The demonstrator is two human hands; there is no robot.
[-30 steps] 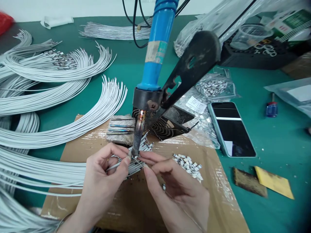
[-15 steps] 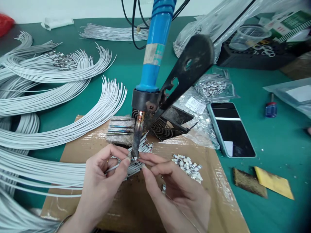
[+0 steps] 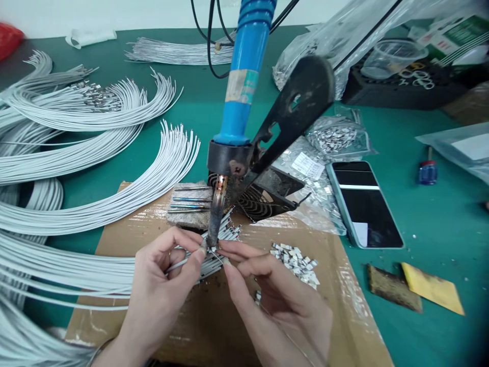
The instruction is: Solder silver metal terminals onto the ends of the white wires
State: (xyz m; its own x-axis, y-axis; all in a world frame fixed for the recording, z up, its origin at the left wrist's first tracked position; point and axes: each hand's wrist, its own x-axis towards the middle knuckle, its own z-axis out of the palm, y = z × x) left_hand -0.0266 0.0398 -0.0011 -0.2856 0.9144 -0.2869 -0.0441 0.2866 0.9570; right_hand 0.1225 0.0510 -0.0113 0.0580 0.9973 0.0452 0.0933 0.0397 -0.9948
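My left hand (image 3: 164, 280) is closed in a pinch on a white cable (image 3: 175, 265), close to its end. My right hand (image 3: 280, 298) pinches a thin solder wire (image 3: 218, 257), whose tail trails below the palm. Between the fingertips sits a tiny white piece (image 3: 212, 250), right under the tip of a blue-handled soldering iron (image 3: 244, 76). The iron points downward, clamped in a black metal stand (image 3: 301, 97). Whether the right fingers also touch the tiny piece is hidden. Behind the hands lie more cable ends (image 3: 227, 233) with dark tips.
Bundles of white cables (image 3: 76, 214) fill the left side. Cardboard (image 3: 344, 306) covers the work spot, with a pile of small white pieces (image 3: 296, 262) on it. A phone (image 3: 369, 209), a small screwdriver (image 3: 427, 172), sponges (image 3: 433, 288) and plastic bags (image 3: 332, 135) lie to the right.
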